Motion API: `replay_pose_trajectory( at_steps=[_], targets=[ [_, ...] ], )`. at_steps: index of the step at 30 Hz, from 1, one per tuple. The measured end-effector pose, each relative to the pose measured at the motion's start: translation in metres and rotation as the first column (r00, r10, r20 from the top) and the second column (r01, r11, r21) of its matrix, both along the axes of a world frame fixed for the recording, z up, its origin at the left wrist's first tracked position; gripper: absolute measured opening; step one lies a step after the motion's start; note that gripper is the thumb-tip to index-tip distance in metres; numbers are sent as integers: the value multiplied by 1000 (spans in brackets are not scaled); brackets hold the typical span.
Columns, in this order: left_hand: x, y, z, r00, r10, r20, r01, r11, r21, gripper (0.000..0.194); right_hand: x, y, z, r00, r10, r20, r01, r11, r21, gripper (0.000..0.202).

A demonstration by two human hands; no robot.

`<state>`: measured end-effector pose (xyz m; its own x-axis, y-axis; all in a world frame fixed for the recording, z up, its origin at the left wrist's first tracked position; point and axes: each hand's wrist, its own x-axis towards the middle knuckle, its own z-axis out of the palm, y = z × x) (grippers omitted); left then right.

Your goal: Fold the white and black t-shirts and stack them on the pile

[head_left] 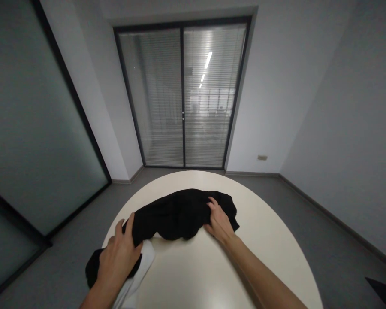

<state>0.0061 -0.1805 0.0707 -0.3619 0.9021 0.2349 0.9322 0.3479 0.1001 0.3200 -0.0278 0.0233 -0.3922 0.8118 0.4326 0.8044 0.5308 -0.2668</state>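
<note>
A black cloth (176,214), soft and bunched lengthwise, lies across the round table; its folds do not show what kind of garment or fabric it is. My left hand (117,253) grips its left end, thumb on the near side and fingers over the far side. At the other end, my right hand (219,221) holds the cloth, fingers curled over its top and thumb at the near edge. Beneath my left hand lies a white cloth (144,259) that runs toward the table's near edge. More black fabric (93,268) sticks out left of my left wrist.
The round cream table (270,240) has a curved edge. Beyond it stand glass doors (183,98) with blinds, and a frosted glass panel (41,107) is on the left. A dark pointed object (384,292) shows at the lower right.
</note>
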Motion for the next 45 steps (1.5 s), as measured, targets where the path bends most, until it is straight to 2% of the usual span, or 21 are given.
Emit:
replay_pose_trajectory(
  at_steps=[2, 4, 5, 7, 9, 11, 15, 18, 23, 29, 34, 38, 42, 45],
  targets=[
    [-8, -6, -40, 997, -59, -47, 62, 995, 76, 89, 1, -6, -7, 995, 46, 89, -47, 999, 8, 65],
    [-22, -13, -77, 979, -181, -90, 191, 974, 123, 95, 4, -10, -12, 983, 74, 168, -77, 997, 10, 61],
    [-29, -16, -90, 966, -243, -93, 254, 957, 138, 97, 4, -10, -14, 976, 75, 203, -78, 997, 6, 62],
    [-40, -18, -103, 945, -314, -92, 326, 929, 175, 92, 0, -5, -16, 964, 49, 262, -49, 999, -6, 64],
    [-45, -9, -102, 947, -307, -94, 319, 929, 188, 85, -12, 9, -15, 955, 2, 297, 3, 1000, -14, 66],
    [-45, 10, -93, 968, -224, -114, 242, 954, 178, 81, -29, 29, -13, 952, -30, 305, 40, 999, -27, 66],
    [-44, 62, -71, 986, -37, -166, 58, 990, 125, 72, -72, 80, -9, 957, -42, 286, 73, 992, -99, 72],
    [-52, 98, -64, 985, 18, -173, 0, 995, 104, 73, -103, 118, -7, 953, -61, 298, 117, 978, -173, 75],
    [-69, 139, -65, 982, 77, -170, -54, 989, 134, 72, -149, 174, -16, 950, -87, 300, 168, 951, -258, 77],
    [-79, 156, -71, 989, 91, -119, -66, 978, 198, 67, -180, 215, -34, 960, -76, 271, 147, 956, -253, 82],
    [-81, 156, -72, 993, 74, -90, -53, 975, 216, 71, -174, 219, -37, 972, -37, 232, 88, 973, -214, 81],
    [-85, 153, -76, 996, 33, -81, -8, 957, 291, 67, -150, 197, -29, 987, -20, 160, 37, 994, -106, 80],
    [-85, 144, -75, 995, 1, -104, 39, 925, 378, 58, -98, 153, -33, 996, -23, 80, 25, 999, -21, 73],
    [-66, 138, -64, 992, -24, -127, 76, 902, 425, 53, -43, 116, -39, 998, 9, 58, -9, 1000, -1, 62]
  ],
)
